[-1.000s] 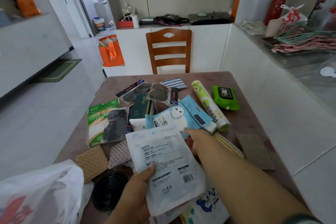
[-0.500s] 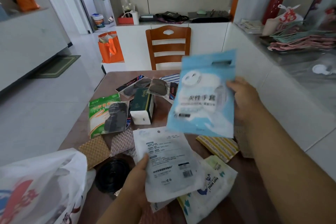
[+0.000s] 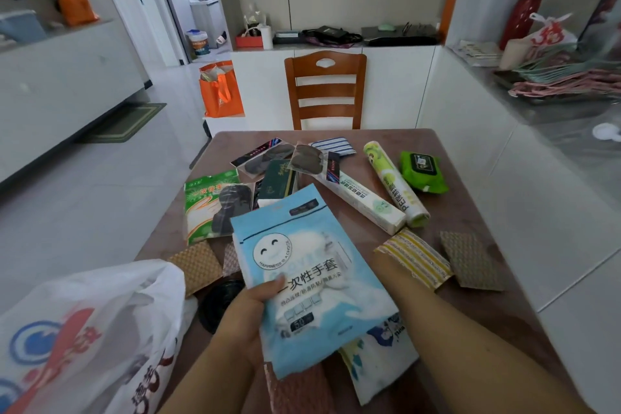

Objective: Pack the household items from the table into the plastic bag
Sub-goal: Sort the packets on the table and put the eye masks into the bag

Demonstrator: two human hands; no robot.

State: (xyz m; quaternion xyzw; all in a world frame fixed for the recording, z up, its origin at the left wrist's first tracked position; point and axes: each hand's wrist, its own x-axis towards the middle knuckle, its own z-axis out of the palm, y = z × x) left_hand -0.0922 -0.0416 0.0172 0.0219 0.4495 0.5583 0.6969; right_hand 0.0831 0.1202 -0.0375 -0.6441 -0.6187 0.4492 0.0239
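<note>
- The blue glove packet [image 3: 302, 276] has come from the right grip, raised, down into the left grip [image 3: 250, 316], now covering the white packet.
- Left thumb pinches the packet; the right grip is hidden under it, cannot tell.
- It is above the desk [image 3: 470, 198] near edge; long axis points away, leaning slightly left.

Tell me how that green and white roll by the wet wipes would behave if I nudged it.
The green and white roll looks cylindrical and lies on its side on the table, so it would probably roll sideways. The white box lying alongside might stop it one way. It looks fairly stiff.
</note>
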